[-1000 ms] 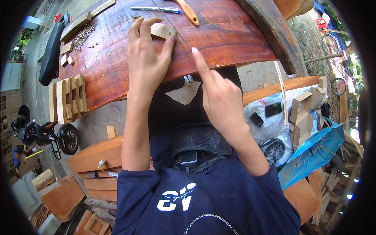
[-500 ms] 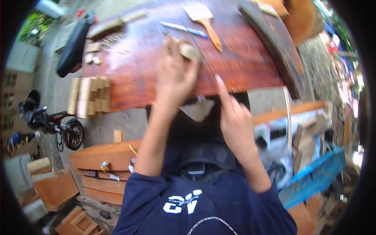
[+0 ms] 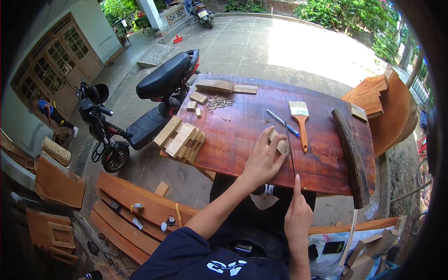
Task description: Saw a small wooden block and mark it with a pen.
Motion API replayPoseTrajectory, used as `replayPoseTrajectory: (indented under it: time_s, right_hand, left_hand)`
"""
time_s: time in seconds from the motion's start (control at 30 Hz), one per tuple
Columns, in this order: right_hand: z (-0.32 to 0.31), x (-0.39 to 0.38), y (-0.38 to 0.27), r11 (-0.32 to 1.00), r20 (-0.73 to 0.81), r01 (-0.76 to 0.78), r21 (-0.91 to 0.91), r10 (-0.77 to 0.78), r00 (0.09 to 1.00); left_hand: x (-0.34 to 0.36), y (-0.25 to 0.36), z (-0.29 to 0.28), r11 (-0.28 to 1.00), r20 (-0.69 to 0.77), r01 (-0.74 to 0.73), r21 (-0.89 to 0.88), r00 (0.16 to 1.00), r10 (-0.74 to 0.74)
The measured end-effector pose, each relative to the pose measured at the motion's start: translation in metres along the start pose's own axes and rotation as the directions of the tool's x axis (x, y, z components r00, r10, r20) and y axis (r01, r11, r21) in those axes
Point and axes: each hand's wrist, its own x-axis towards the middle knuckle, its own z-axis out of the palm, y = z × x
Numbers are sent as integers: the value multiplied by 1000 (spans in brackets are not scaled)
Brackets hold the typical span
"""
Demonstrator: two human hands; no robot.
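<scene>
My left hand (image 3: 262, 161) pinches a small pale wooden block (image 3: 283, 147) against the glossy red-brown tabletop (image 3: 233, 144), close to its near edge. A long, thin, dark blade (image 3: 291, 156) runs upright along the block's right side; whether it touches the wood I cannot tell. My right hand (image 3: 298, 215) is closed around the near end of this blade tool, index finger stretched along it; the handle is hidden in the palm. Just beyond lie a blue-and-white pen (image 3: 283, 122) and a wide paintbrush (image 3: 302, 129) with an orange wooden handle.
Stacked wooden blocks (image 3: 182, 140) stand at the table's left corner, with small wooden pins (image 3: 220, 102) farther back. A dark curved timber (image 3: 351, 158) lies along the right side. Left of the table stands a motorbike (image 3: 161, 77); planks (image 3: 140, 198) lie at the lower left.
The view has swung and now takes in more of the yard beyond the table. Both hands keep their hold on the block and the blade tool.
</scene>
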Motion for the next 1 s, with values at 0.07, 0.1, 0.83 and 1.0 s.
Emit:
replayPoseTrajectory:
  time_s: [0.07, 0.1, 0.83, 1.0]
  right_hand:
    - [-10, -16, 7, 999, 41, -45, 10, 45, 998]
    - [-13, -20, 8, 999, 33, -45, 7, 45, 998]
    - [-10, -28, 2, 999, 3, 11, -40, -11, 1000]
    - [-2, -3, -7, 998, -9, 25, -58, -25, 1000]
  left_hand:
    - [-2, -1, 6, 1000, -5, -14, 5, 1000, 14]
    - [0, 2, 9, 1000, 4, -20, 3, 1000, 20]
    - [6, 0, 1, 1000, -4, -6, 12, 1000, 6]
    - [9, -12, -1, 999, -52, -12, 45, 999, 14]
